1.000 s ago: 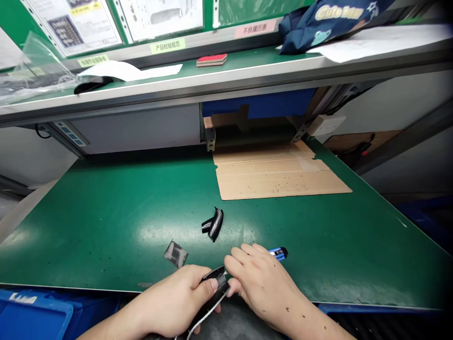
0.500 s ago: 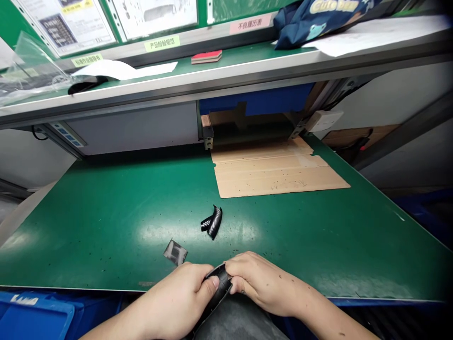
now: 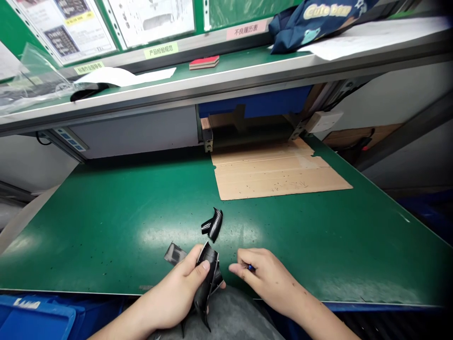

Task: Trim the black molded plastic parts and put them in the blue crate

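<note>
Black part (image 3: 208,289) gripped by left hand (image 3: 182,285) could be scratched if blue item (image 3: 251,267) clasped by right hand (image 3: 266,275) slips.

The left hand (image 3: 184,278) is holding a curved black part (image 3: 206,282), with the thumb lying upon it. The right hand (image 3: 267,276) is apart from this part, and its fingers are folded around a small blue object (image 3: 251,267), which is mostly hidden. On the green table (image 3: 116,222), beyond the left hand, there is a shiny black piece (image 3: 214,225), and nearer to this hand lies a flat grey piece (image 3: 174,253). Farther away lies a cardboard sheet (image 3: 272,177), and above it a shelf (image 3: 177,91) bears a red pad (image 3: 204,62) and a dark blue bag (image 3: 295,30)
</note>
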`<state>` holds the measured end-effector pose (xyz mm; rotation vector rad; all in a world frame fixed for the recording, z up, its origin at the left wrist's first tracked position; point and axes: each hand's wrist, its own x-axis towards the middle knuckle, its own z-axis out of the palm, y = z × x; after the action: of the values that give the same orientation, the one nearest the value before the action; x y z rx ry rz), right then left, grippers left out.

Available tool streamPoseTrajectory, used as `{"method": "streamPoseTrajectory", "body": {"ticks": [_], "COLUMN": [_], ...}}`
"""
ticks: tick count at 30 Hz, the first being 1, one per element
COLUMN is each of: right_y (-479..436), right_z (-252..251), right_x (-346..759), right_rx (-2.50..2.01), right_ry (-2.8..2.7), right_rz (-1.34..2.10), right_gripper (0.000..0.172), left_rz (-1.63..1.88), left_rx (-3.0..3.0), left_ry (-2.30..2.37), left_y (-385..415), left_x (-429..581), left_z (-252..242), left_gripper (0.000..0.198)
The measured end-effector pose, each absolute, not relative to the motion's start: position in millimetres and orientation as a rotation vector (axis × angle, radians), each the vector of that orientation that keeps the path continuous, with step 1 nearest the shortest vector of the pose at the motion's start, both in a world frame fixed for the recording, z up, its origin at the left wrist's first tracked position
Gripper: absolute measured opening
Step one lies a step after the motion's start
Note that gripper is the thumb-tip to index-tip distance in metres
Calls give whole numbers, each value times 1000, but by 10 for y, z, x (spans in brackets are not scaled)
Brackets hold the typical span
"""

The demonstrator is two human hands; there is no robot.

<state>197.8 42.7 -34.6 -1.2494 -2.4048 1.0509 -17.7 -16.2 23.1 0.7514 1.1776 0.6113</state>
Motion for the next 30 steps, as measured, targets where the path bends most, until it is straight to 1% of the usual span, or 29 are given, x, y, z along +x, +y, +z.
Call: {"method": "streamPoseTrajectory", "body": {"ticks": [3, 7, 12, 16, 21, 26, 28, 30], "right_y": [347, 282, 269, 254, 248, 262, 284, 311], "right_z": [-282, -288, -335, -299, -259, -258, -262, -275], "right_x": [1912, 1848, 1809, 1787, 1761, 1744, 1758, 1780], "right_rx": [-1123, -1078, -1141, -1166, -1127, -1120, -1117, -1028], "right_ry": [-2448, -2505, -2533, -2577, -2603, -2627, -2657, -2646], "right_rz": [931, 665, 404, 303, 244, 293, 486, 857], "right_gripper": [31, 33, 38, 39, 36, 29, 27, 30], "left_rz": [663, 749, 756, 782, 766, 744, 748, 752], "left_rx": [649, 500, 505, 568, 656, 736, 770, 776], "left_ry": [1150, 1175, 1230, 1299, 1334, 1339, 1330, 1325], "left_y": [-143, -161, -207, -235, -284, -297, -298, -298], "left_x": [-133, -93, -60, -34, -40, -43, -43, -43], "left_z": [171, 136, 140, 160, 174, 191, 187, 176], "left_gripper": [38, 42, 47, 47, 53, 54, 52, 50]}}
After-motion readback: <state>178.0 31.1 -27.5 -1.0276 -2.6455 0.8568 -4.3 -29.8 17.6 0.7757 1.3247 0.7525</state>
